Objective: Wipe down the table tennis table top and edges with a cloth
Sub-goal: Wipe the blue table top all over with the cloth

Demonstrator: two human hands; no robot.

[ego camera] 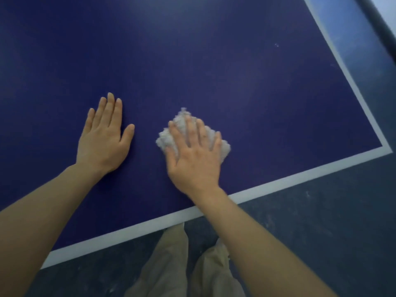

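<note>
The right hand (194, 161) lay flat with spread fingers on the crumpled white cloth (171, 137), pressing it on the blue table top (235, 71). The left hand (104, 136) rested open beside it. The white edge line (289, 180) was nearer to the right hand, probably the next direction.

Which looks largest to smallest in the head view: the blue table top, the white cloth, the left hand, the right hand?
1. Blue table top, by far the largest.
2. Left hand and right hand: they look alike, so no ranking between them.
3. White cloth, though the right hand presses on it and hides part.
</note>
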